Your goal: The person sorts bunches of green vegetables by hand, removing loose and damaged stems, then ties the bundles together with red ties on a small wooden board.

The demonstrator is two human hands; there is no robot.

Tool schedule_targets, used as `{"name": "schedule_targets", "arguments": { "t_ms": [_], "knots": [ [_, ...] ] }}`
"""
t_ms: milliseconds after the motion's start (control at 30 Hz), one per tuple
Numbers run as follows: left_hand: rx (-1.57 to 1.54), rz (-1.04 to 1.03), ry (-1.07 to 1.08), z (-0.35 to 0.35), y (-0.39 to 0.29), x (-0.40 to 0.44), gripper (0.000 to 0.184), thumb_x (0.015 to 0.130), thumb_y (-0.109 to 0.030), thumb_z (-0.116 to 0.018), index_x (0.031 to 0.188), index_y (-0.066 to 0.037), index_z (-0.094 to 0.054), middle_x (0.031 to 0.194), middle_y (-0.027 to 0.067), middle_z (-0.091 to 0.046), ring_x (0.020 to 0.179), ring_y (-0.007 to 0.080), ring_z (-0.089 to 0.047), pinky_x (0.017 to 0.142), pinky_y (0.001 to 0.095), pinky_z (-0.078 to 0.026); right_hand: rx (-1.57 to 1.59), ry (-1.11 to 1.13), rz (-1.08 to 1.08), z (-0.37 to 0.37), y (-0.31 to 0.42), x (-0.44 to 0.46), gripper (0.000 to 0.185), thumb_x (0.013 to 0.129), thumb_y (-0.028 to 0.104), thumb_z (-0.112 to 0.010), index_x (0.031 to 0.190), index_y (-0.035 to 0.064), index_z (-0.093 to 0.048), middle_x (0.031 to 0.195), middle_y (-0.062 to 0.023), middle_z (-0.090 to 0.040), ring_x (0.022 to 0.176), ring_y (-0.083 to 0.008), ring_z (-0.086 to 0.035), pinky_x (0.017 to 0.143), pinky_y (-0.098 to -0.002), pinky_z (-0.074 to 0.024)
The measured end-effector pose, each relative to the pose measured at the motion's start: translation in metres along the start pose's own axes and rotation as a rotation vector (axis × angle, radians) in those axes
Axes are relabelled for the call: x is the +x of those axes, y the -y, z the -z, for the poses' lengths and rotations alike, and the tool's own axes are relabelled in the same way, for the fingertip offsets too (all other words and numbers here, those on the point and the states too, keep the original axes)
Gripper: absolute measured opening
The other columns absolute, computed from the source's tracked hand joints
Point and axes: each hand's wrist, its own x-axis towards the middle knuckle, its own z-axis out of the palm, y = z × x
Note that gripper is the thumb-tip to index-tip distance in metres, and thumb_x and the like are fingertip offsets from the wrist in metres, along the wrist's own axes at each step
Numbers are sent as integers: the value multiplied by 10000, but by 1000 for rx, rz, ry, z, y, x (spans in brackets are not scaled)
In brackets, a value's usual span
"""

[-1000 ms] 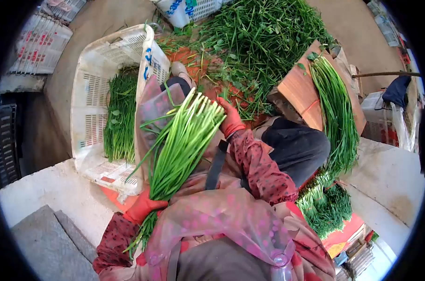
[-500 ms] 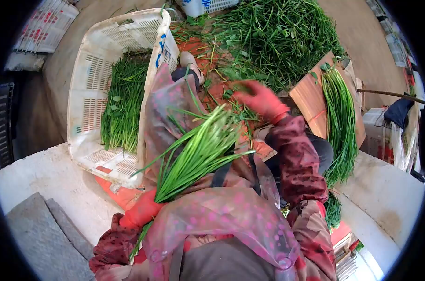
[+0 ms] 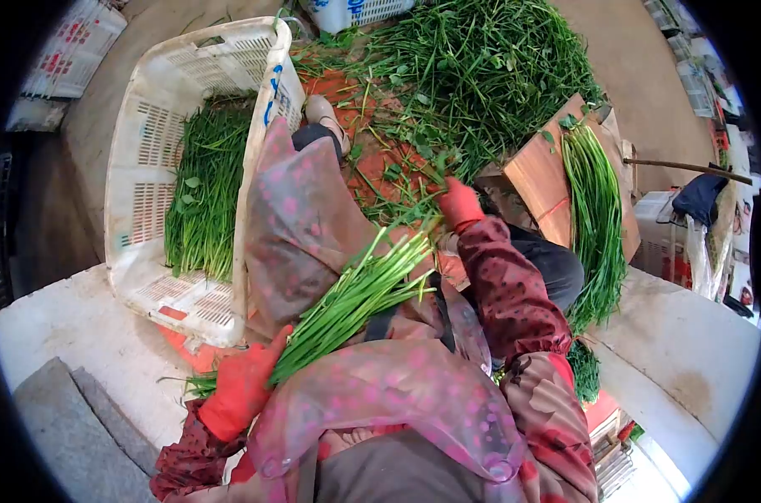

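Note:
My left hand [image 3: 240, 387], in a red glove, is closed round the lower part of a bunch of garlic chives [image 3: 343, 314]. The bunch lies slantwise over my lap, its pale cut ends pointing up and right, its green leaf tips showing left of the glove. My right hand [image 3: 458, 204], also red-gloved, is away from the bunch, low over loose green scraps [image 3: 410, 210] on the red ground sheet. Its fingers look curled in, with bits of green at the fingertips; what they hold is not clear.
A white plastic crate [image 3: 150, 159] on the left holds laid chives [image 3: 209, 193]. A large heap of loose greens [image 3: 498, 67] lies ahead. On the right, a wooden board [image 3: 544, 172] stands beside a long bundle of chives [image 3: 597, 201]. White ledges [image 3: 665, 352] flank me.
The bunch has dropped lower and swung flatter across my lap. My right hand has moved slightly left and down towards the scraps, and its fingers have drawn in.

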Motion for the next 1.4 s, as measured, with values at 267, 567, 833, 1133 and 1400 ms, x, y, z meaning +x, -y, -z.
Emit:
{"name": "schedule_targets", "arguments": {
  "t_ms": [267, 567, 833, 1133, 1400],
  "knots": [
    [137, -153, 12, 30, -4, 24, 793, 676, -114, -685, 1404, -198, -381, 709, 159, -567, 555, 358, -601, 479, 469, -476, -484, 210, 494, 41, 124, -35, 459, 812, 449, -600, 1164, 154, -600, 922, -129, -687, 786, -332, -667, 691, -455, -532],
    [17, -442, -258, 13, 23, 28, 666, 759, -124, -659, 1381, -195, -432, 771, 152, -574, 651, 353, -580, 534, 451, -456, 606, 913, 653, -32, 127, -112, 454, 890, 402, -593, 1205, 75, -593, 1118, -116, -655, 1072, -228, -594, 945, -351, -438],
    [121, -364, -111, -2, 22, 27, 536, 762, -232, -688, 1267, -180, -518, 865, 148, -587, 697, 358, -594, 567, 456, -473, 105, 985, 554, -22, 100, -102, 462, 896, 433, -566, 1166, 61, -609, 1066, -121, -668, 984, -229, -616, 875, -380, -460],
    [65, -346, -199, -21, 28, 26, 496, 869, -222, -605, 1345, -182, -470, 1106, 164, -590, 786, 368, -595, 610, 451, -489, 111, 725, 487, -23, 87, -113, 449, 946, 455, -491, 1126, 60, -607, 1002, -170, -654, 947, -333, -612, 859, -408, -461],
    [91, -93, -33, -82, 47, 41, 573, 911, -177, -571, 1443, -240, -369, 1353, 154, -488, 934, 346, -608, 708, 402, -502, 95, 752, 433, -23, 83, -123, 478, 938, 504, -467, 1148, 105, -626, 1036, -145, -663, 989, -302, -618, 867, -400, -462]
  ]
}}
